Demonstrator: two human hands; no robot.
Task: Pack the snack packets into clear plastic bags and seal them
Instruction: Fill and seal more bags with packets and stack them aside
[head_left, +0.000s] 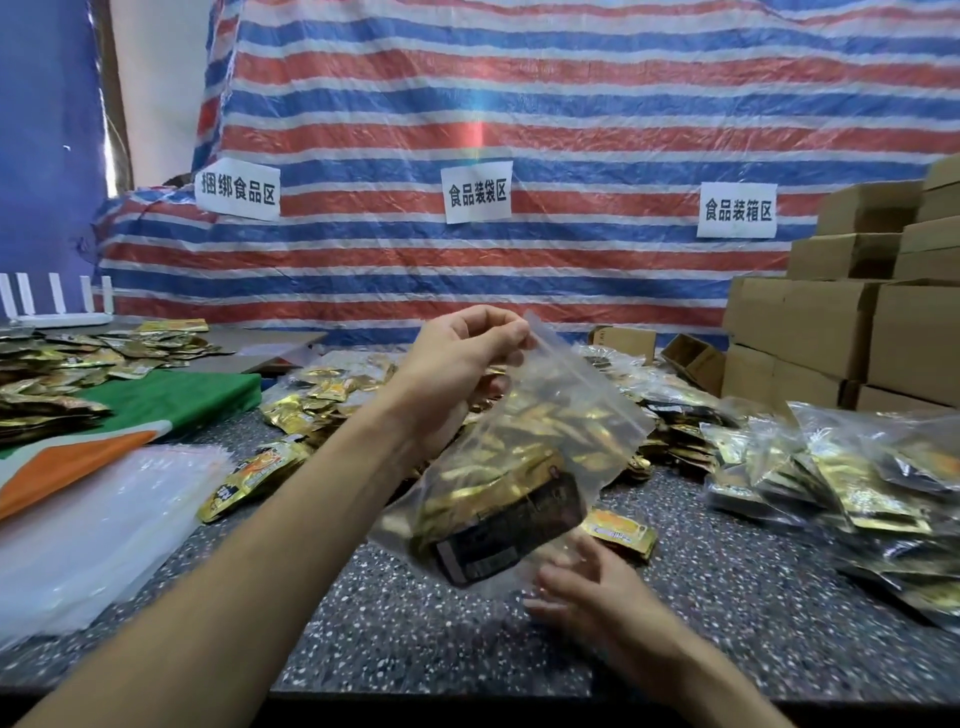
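Observation:
A clear plastic bag (550, 415) filled with gold and black snack packets (509, 493) hangs tilted above the speckled table (395, 623). My left hand (462, 358) pinches the bag's top corner. My right hand (587, 587) is below the bag's lower end, fingers spread and blurred, touching the bag's bottom. Loose gold packets (322, 395) lie heaped behind the bag. One orange and gold packet (621, 532) lies on the table just right of the bag.
A stack of empty clear bags (88, 525) lies at the left. Filled bags (857, 483) pile up at the right. Cardboard boxes (841, 322) stand at the back right. Green and orange cloth (156, 410) and more packets (67, 358) are at the far left.

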